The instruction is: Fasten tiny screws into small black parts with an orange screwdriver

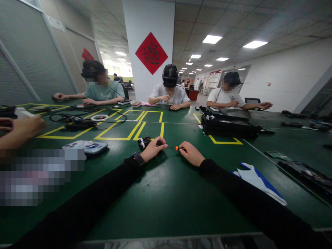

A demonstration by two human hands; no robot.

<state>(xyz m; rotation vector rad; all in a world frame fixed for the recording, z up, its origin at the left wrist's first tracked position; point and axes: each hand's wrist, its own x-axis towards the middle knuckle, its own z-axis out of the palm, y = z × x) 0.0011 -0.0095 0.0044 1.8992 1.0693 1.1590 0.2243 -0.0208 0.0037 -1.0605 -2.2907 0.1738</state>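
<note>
- Reads, apparently, 招財進寶 in merged black characters on red diamond sign point(151, 53), on white pillar point(149, 17).
- Too slanted to read on smaller red sign point(87, 54).
- Too blurred on green shirt point(110, 91).

Single head-worn view, wide in field, facing forward and down across the green tabletop point(160, 200) from its near side; the wearer's left hand point(155, 149) and right hand point(192, 153) lie mid-frame, the white column point(149, 19) well beyond.

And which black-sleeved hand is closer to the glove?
Right: the right hand is left of the glove, and the left hand is even farther left.
</note>
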